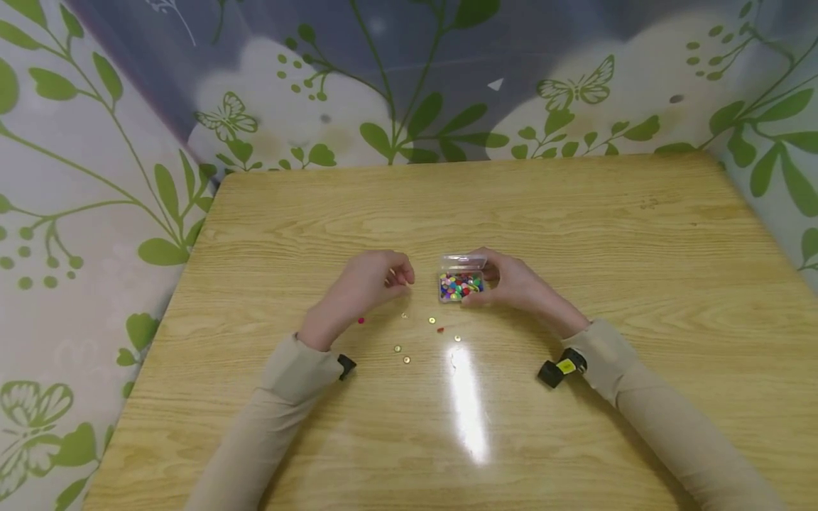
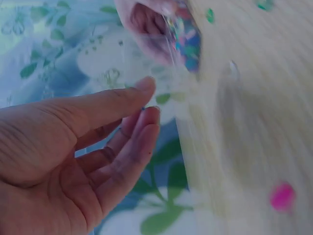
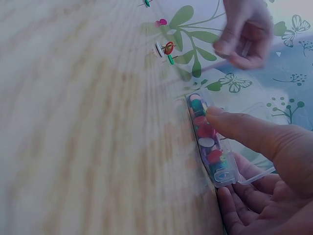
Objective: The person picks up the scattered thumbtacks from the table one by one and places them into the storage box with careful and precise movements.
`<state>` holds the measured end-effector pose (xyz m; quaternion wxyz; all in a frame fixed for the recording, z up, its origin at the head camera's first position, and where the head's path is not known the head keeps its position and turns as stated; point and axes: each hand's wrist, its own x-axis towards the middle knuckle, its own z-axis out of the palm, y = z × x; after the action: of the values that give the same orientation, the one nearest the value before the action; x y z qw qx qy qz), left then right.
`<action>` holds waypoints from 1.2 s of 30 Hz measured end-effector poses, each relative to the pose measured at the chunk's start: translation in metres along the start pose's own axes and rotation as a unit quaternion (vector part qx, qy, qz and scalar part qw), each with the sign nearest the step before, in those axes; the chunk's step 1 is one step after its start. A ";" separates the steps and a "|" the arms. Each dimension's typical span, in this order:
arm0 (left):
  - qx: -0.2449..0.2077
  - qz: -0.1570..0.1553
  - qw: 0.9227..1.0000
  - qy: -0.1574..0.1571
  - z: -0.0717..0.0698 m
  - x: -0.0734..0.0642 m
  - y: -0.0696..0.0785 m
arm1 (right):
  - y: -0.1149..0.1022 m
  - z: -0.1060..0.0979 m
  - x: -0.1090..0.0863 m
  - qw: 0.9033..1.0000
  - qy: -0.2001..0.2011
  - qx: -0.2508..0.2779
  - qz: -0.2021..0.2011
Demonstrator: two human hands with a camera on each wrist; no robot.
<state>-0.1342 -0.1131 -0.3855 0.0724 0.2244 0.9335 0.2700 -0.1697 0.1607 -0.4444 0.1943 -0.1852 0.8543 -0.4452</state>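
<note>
My right hand (image 1: pixel 516 285) holds a small clear plastic box (image 1: pixel 451 301) on the table, its thumb at the near side and its fingers behind. The hinged lid (image 1: pixel 463 260) stands raised at the back. Inside lie many-coloured thumbtacks (image 3: pixel 206 142). To the left of the box hovers my left hand (image 1: pixel 369 279), with loosely bent fingers. In the left wrist view a gap shows between its thumb (image 2: pixel 142 87) and fingertips, with nothing visible in it. Loose thumbtacks lie nearer me, among them a pink one (image 1: pixel 361 321), a red one (image 1: pixel 440 330) and several pale ones.
The wood-grain table (image 1: pixel 575 213) meets walls with a green leaf and butterfly pattern (image 1: pixel 422 128) at the back and sides. A black wrist camera (image 1: pixel 553 372) sits on the right wrist, and another black one (image 1: pixel 346 366) on the left. Light glares off the tabletop in front.
</note>
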 end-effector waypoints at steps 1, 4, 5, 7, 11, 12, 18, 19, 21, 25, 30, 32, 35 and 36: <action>0.003 0.012 1.000 0.001 0.001 0.005 0.005 | 0.000 0.000 0.000 1.000 -0.001 0.000 0.000; -0.001 0.040 0.999 0.011 0.005 0.017 0.018 | 0.000 0.000 0.000 1.000 0.000 -0.002 0.001; -0.005 0.045 0.999 0.014 0.006 0.020 0.021 | 0.000 0.000 -0.001 1.000 0.000 -0.003 0.000; -0.019 0.049 0.998 0.022 0.009 0.025 0.026 | -0.001 0.000 -0.001 1.000 0.000 -0.006 0.000; -0.041 0.039 0.998 0.036 0.014 0.026 0.028 | -0.004 0.001 -0.001 1.000 -0.003 -0.004 -0.006; -0.042 0.037 0.998 0.040 0.015 0.026 0.027 | -0.004 0.001 -0.001 1.000 -0.003 -0.003 -0.005; -0.023 0.014 0.998 0.059 0.009 0.013 0.012 | -0.003 0.000 -0.001 1.000 -0.001 0.002 0.008; -0.019 0.008 0.998 0.059 0.006 0.010 0.009 | -0.003 0.000 -0.001 1.000 0.000 0.002 0.011; -0.009 -0.006 0.998 0.057 0.002 0.003 0.002 | -0.003 0.000 -0.001 1.000 0.002 0.000 0.017; -0.001 -0.029 0.999 0.044 -0.004 -0.013 -0.013 | -0.002 0.000 -0.001 1.000 0.004 -0.003 0.021; 0.003 -0.046 0.999 0.010 -0.009 -0.032 -0.028 | -0.002 0.000 -0.001 1.000 0.002 0.006 0.021; 0.005 -0.056 0.998 -0.008 -0.009 -0.037 -0.033 | -0.002 0.000 -0.001 1.000 0.000 0.007 0.020; 0.015 -0.072 0.997 -0.036 -0.008 -0.044 -0.041 | -0.002 0.001 -0.001 1.000 -0.001 0.006 0.021; 0.017 -0.078 0.996 -0.045 -0.008 -0.046 -0.043 | -0.002 0.001 -0.001 1.000 -0.001 0.006 0.021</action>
<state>-0.1120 -0.1699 -0.4015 0.1316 0.1646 0.9484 0.2367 -0.1677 0.1596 -0.4427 0.2054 -0.1665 0.8550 -0.4461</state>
